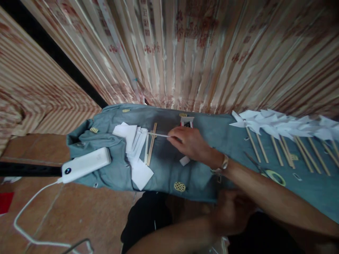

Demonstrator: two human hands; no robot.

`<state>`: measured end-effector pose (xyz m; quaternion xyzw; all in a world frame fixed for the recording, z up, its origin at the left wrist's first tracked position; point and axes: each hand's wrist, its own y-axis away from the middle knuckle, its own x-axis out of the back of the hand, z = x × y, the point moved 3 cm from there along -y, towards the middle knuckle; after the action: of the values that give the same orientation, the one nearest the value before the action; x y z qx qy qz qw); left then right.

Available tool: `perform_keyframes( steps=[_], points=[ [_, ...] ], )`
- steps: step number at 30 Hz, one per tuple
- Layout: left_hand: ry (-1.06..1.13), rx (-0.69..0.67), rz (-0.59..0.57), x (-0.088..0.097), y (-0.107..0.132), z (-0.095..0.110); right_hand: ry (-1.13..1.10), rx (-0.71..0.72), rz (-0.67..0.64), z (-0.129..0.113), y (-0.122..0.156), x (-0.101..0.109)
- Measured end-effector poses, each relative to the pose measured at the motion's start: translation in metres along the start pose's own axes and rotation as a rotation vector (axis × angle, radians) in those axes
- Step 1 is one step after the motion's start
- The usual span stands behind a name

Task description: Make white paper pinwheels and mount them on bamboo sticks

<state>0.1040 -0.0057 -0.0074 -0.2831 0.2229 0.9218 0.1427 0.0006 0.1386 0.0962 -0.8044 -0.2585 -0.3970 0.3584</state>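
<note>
My right hand (189, 143) is closed over the middle of the grey-green cloth, its fingertips pinching a thin white strip (160, 134). The strip's far end reaches left over the tops of a few wooden sticks (151, 146). Beside those sticks lie white paper pieces (141, 174) in a loose pile. Just behind the hand stands a small open box (186, 122) with dark contents. A small white piece (184, 161) rests below my palm. Low over my lap, my left hand (233, 211) is dim and blurred; its fingers cannot be made out.
Several white paper pinwheels (280, 123) on wooden sticks line the right side. Scissors (275, 177) with pale green handles lie before them. At left, a white power bank (87, 164) trails a white cable (19, 225). A pleated curtain (169, 53) hangs behind.
</note>
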Motion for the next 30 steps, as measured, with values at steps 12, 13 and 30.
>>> perform_keyframes(
  steps=[12,13,30],
  points=[
    [0.125,-0.057,0.272,0.044,-0.001,0.074,-0.264,-0.626,0.590,0.028,0.175,0.089],
    [0.168,-0.059,0.294,0.050,-0.001,0.081,-0.219,-0.606,0.569,0.026,0.184,0.088],
    [-0.491,-0.252,0.321,0.083,-0.014,0.079,0.023,-0.430,0.205,0.046,0.253,0.064]
  ],
)
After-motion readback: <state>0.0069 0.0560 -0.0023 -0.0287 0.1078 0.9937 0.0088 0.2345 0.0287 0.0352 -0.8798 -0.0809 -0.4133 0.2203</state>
